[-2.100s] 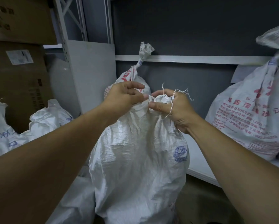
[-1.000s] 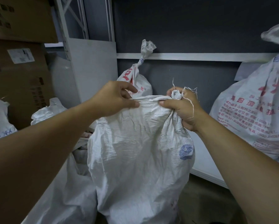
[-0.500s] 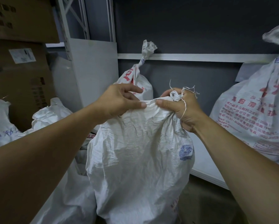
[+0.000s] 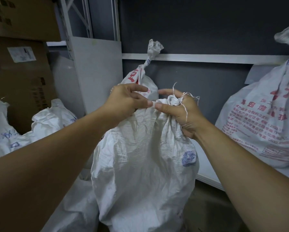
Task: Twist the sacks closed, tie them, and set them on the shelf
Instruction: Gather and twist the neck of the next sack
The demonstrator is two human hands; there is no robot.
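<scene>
Both hands meet at the sack [image 4: 143,164] top: I see the right hand [image 4: 178,113] gripping the gathered neck, the left hand [image 4: 125,99] pinching the edge beside it.

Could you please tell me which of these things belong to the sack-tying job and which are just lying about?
In the job: white sack, its mouth gripped by left hand and right hand; shelf; tied sack behind; red-printed sack on the shelf.
Lying about: cardboard boxes; crumpled sacks at left, perhaps next.

Red "0532" phone numbers on right sack [image 4: 264,131]
</scene>
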